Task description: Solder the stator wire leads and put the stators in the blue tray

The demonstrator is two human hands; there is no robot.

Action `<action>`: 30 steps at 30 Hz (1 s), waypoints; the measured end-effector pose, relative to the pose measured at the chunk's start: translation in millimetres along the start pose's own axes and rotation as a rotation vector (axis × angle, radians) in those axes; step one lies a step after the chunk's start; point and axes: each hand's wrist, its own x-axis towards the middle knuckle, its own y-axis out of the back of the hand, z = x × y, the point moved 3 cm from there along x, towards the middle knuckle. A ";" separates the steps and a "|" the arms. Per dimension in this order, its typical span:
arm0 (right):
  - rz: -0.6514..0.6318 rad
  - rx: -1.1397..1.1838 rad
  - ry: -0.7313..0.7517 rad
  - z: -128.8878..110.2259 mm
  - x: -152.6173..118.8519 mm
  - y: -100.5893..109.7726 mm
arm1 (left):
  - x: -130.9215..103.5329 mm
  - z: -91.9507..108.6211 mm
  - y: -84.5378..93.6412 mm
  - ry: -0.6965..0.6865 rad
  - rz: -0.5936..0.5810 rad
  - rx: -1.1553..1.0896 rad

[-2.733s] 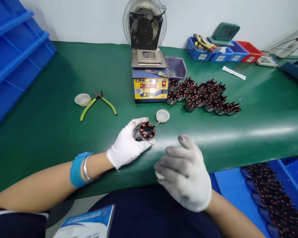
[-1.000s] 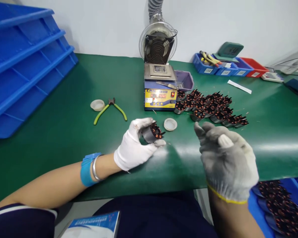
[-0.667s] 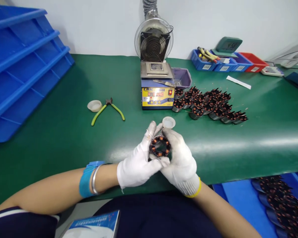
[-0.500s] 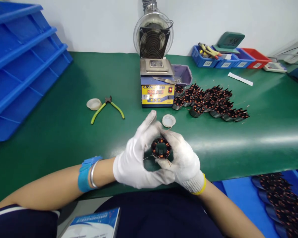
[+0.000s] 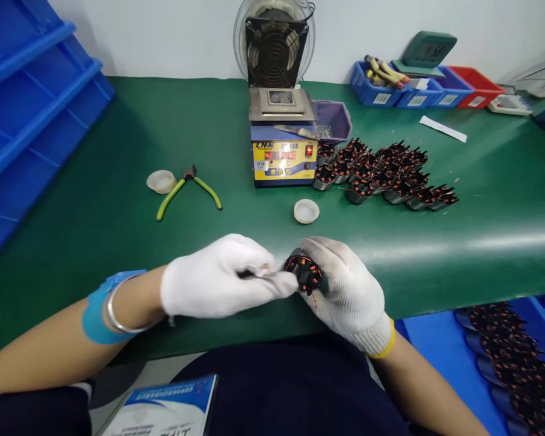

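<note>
My right hand, in a white glove with a yellow cuff edge, grips a motor stator with a black frame and copper windings. The stator is tilted, its open end toward me, and a thin reddish wire end hangs from its lower side. My left hand, also in a white glove, is closed in a pinch at the stator's left edge. The fingers hide what they pinch, and motion blurs the tips. Just beyond the hands sits a small white dish.
A solder pot with a lit display stands behind, beside a purple bin. Several wound stators crowd its right. Green-handled cutters lie left near another dish. Blue trays stack at left; a blue tray holds stators lower right.
My left hand has moved left from around the stator and closed into a pinch at its edge. The stator has tilted in my right hand. The view has shifted slightly.
</note>
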 end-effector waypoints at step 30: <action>-0.031 -0.139 -0.540 64.2 24.3 15.4 | 13.1 -64.0 -4.2 0.595 0.683 -0.490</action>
